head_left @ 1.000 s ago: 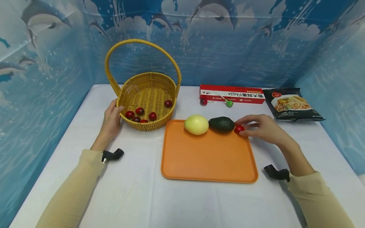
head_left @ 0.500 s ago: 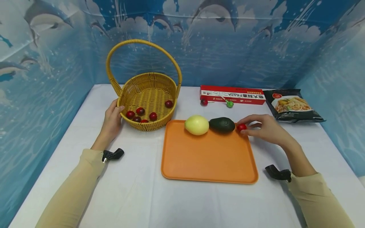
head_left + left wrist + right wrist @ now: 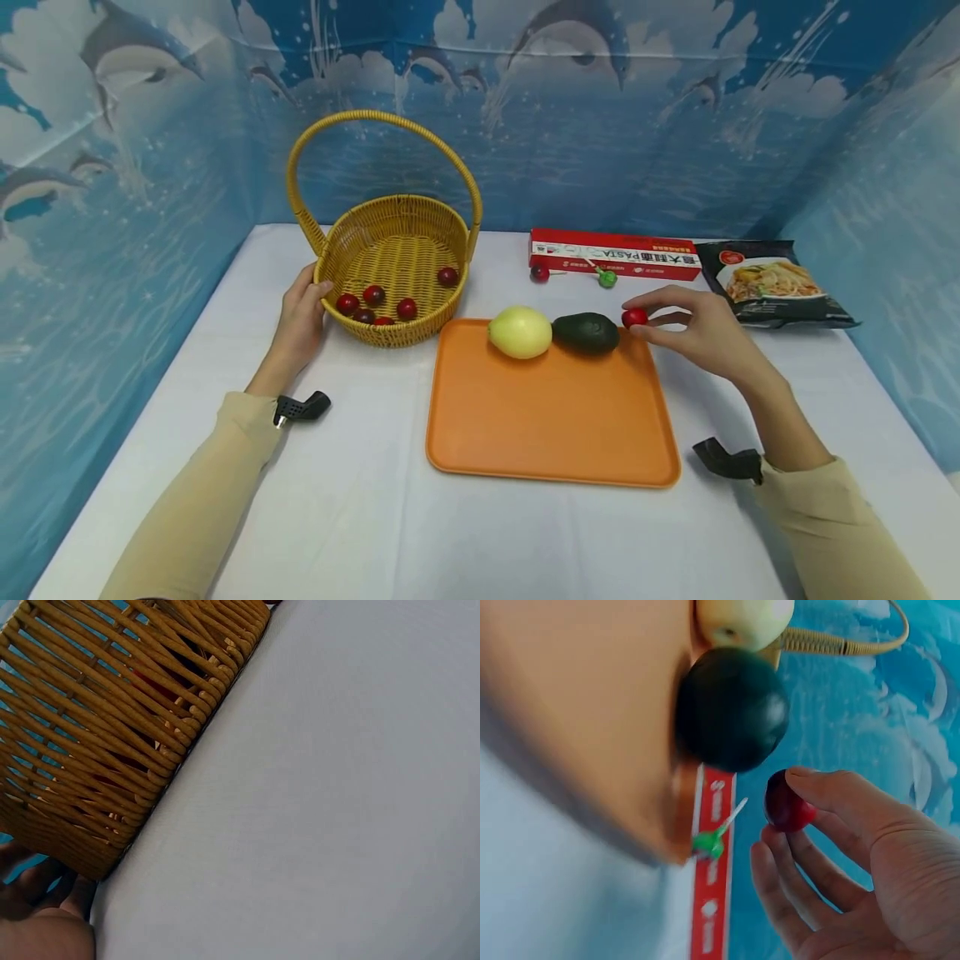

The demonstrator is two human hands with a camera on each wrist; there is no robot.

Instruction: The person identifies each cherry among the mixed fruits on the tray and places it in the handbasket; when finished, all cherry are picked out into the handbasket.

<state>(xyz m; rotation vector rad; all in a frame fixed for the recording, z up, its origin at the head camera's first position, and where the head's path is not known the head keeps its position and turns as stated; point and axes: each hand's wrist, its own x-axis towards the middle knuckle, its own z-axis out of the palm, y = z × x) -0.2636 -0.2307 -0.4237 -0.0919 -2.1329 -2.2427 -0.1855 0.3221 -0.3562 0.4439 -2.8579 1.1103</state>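
My right hand (image 3: 693,327) pinches a dark red cherry (image 3: 786,805) between thumb and fingertips, raised just above the back right corner of the orange tray (image 3: 555,417). Beside it on the tray lie a dark green avocado (image 3: 587,333) and a pale yellow, lemon-shaped fruit (image 3: 521,332). My left hand (image 3: 298,321) grips the left rim of a yellow wicker basket (image 3: 397,333), thumb over the edge. Several red cherries (image 3: 407,309) lie inside the basket. In the left wrist view the basket's woven wall (image 3: 112,712) hides most of the left fingers.
Behind the tray lie a red pasta box (image 3: 615,254), a cherry with a stem (image 3: 539,273) and a small green stemmed item (image 3: 607,278). A black noodle packet (image 3: 776,283) is at the back right. A dolphin-print curtain (image 3: 600,150) encloses the white table (image 3: 360,492).
My right hand has lifted the cherry up off the tray's back right corner. My left hand keeps its grip on the basket. The whole head view has shifted slightly.
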